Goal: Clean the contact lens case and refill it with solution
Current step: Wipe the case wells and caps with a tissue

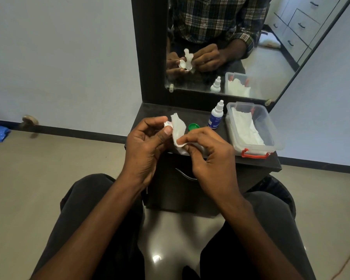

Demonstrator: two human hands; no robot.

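- We hold the small white plastic contact lens case (167, 124) pinched in our left hand (148, 142), thumb on its near side and fingers curled over the far side, so only a sliver of it shows at the fingertips.
- Our right hand (208, 156) is closed on a white folded tissue (178, 132), thumb and forefinger gripping its lower edge while the free end stands upward and leans toward the case.
- The relation that matters: the tissue lies just right of the case, touching or nearly touching it, so the wiping move runs leftward from the right hand into the case's well. Its long axis we cannot tell from here, though the mirror (230, 47) hints at an open round well facing away from us.
- The left hand is the holder and the right is the worker; both hang above the near-left edge of the dark vanity top (190, 116).
- Beyond the hands, a round green screw cap (193, 126) rests on the top, with the white-and-blue solution dropper bottle (216, 116) upright just to its right.
- The clear plastic box with red latches (271, 136), holding more tissues, fills the right side.
- Open room lies left and toward us; for refilling, we judge the bottle nearer the right hand.
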